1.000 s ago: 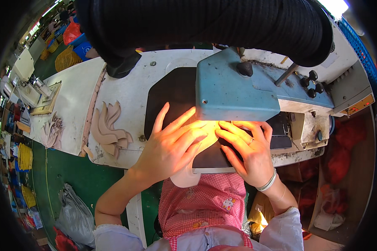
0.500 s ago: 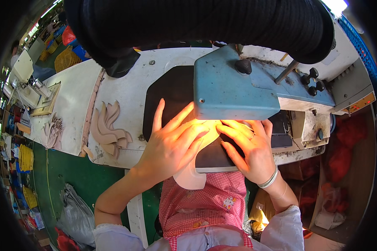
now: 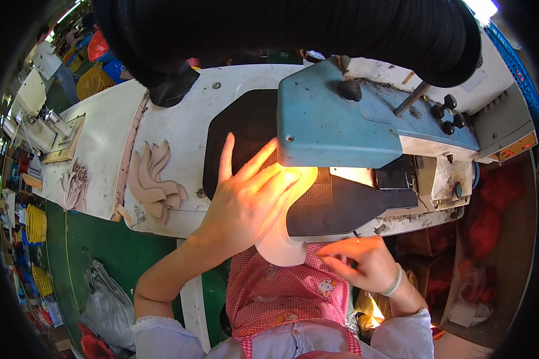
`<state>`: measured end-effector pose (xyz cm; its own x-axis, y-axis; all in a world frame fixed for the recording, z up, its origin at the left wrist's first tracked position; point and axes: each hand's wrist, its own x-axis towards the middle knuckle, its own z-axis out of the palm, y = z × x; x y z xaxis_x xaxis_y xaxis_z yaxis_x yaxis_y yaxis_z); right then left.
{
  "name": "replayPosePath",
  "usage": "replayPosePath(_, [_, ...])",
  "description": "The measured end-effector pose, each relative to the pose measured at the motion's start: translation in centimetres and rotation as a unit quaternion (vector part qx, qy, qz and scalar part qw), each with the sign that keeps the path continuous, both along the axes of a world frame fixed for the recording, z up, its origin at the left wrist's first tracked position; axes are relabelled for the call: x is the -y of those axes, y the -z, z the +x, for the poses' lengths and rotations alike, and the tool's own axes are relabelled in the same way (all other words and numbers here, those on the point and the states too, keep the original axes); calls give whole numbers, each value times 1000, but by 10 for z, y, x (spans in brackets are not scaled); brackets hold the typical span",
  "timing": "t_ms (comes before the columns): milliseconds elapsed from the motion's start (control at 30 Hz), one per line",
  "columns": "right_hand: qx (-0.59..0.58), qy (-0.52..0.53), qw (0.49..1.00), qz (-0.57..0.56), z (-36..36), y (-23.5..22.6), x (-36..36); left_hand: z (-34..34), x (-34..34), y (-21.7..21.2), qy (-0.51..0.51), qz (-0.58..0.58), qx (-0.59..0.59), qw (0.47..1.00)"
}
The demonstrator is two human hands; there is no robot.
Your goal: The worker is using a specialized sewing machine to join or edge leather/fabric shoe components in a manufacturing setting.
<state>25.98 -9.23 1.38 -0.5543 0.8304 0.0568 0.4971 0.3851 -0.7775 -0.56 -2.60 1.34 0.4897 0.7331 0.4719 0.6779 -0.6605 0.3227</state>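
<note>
Under the front of the blue machine head (image 3: 341,125) lies a curved beige piece of flat material (image 3: 279,242). Its upper part is brightly lit, and its lower end hangs past the table's near edge over my apron. My left hand (image 3: 236,200) rests on the piece with fingers spread, some tips close to the machine head. Just right of the piece's lower end is my right hand (image 3: 359,260), its thumb and forefinger apart with nothing seen between them. The black work plate (image 3: 341,209) lies beneath the piece.
Several similar curved pieces (image 3: 153,179) are piled left on the white table (image 3: 179,125); another bunch (image 3: 75,185) lies farther left. A thick black hose (image 3: 281,30) arches overhead. A control box (image 3: 509,131) stands at right, above a box of red bags (image 3: 485,233).
My right hand has left the lit area under the machine head and come down toward me, beside the piece's lower end. The left hand stays on the piece, whose lower end has swung slightly right.
</note>
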Motion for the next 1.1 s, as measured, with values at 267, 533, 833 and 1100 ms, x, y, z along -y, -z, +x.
replayPosePath(267, [-170,6,955,-243,-9,57,13,-3,1,-2,3,-28,-42,999])
replayPosePath(533, [-195,154,941,-231,28,16,20,3,9,-2,-33,10,-61,998])
replayPosePath(833, [-119,272,955,22,47,-1,-10,22,22,1,-95,14,-82,992])
replayPosePath(1100, [-74,286,939,174,39,-7,-39,35,24,2,-137,11,-88,987])
